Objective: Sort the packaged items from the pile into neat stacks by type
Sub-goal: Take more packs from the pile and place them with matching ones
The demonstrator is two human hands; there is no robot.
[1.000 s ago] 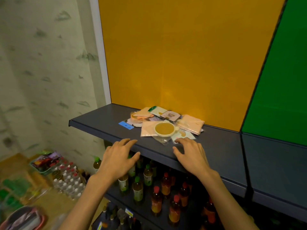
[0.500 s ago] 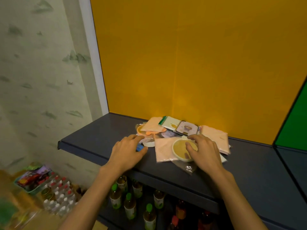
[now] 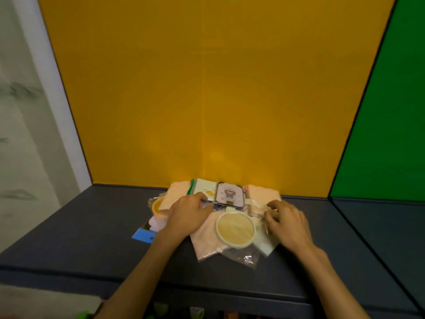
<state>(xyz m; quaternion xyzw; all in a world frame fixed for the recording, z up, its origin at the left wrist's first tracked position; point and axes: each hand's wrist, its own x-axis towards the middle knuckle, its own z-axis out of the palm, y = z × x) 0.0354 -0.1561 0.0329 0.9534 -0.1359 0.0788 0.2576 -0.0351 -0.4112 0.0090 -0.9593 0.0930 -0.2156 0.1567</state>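
Dark grey shelf is seen in the head view, backed by a yellow panel. A pile of packaged items is heaped at the shelf's back. Left of the round tan item, the left hand is laid on packets, fingers curled; right of it, the right hand is curled over pink packets. Actual grasp cannot be told for either.
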